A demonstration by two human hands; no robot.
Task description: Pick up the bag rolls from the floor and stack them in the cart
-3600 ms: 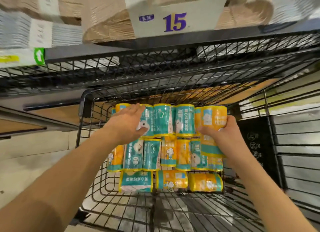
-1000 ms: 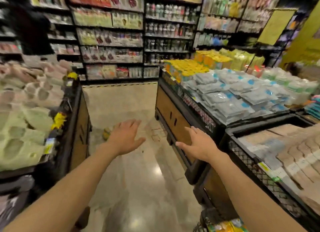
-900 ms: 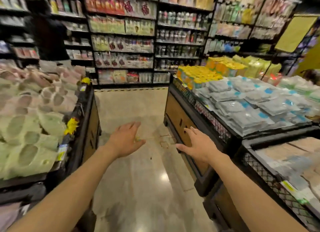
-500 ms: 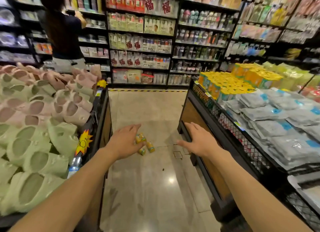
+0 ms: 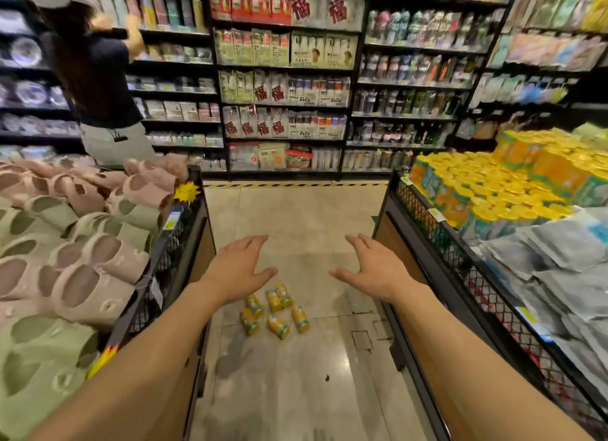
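Observation:
Several yellow-and-teal bag rolls (image 5: 274,312) lie in a loose cluster on the tiled aisle floor, just below and between my hands. My left hand (image 5: 238,266) is held out in front of me, palm down, fingers straight and holding nothing. My right hand (image 5: 373,267) is stretched out the same way, empty. Both hands hover well above the floor, apart from the rolls. The cart is out of view.
A display bin of pink and green slippers (image 5: 65,259) lines the aisle's left side. A bin with yellow packs (image 5: 493,190) and grey packets (image 5: 559,269) lines the right. Stocked shelves (image 5: 286,78) stand ahead; a person (image 5: 98,78) reaches into the shelves at far left.
I have turned from the cart, where my hands held rolls, to the aisle. The view has advanced and tilted down, so the rolls on the floor now show fully below my empty hands.

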